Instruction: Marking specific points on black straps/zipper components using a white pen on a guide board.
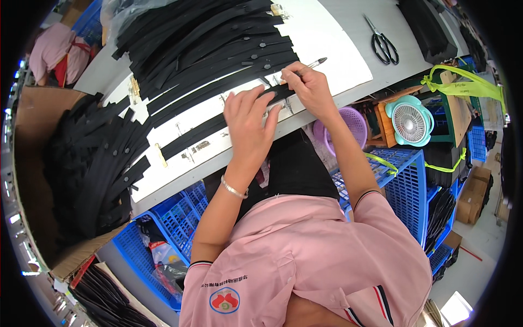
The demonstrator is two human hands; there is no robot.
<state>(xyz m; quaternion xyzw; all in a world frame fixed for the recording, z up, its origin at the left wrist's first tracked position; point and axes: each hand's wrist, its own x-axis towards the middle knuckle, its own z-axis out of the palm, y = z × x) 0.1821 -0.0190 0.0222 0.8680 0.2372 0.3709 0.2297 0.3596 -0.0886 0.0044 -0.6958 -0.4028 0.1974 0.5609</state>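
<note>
Long black fabric strips (201, 46) lie side by side across a white board (332, 46) on the table, several with small dark pieces on them. My right hand (310, 90) is closed around a slim pen (317, 62), its dark end sticking out past the fingers to the upper right. That hand rests over the right ends of the nearest strips. Just left of it, my left hand (250, 122) has its fingers spread over the near strips and the board. Its palm hides part of the lowest strip.
Black-handled scissors (384, 48) lie at the back right. A cardboard box (41, 103) stands left, with strips heaped in it. Below the table edge are a purple basket (353, 128), a turquoise fan (411, 121) and blue crates (406, 182). Another person (60, 53) is at far left.
</note>
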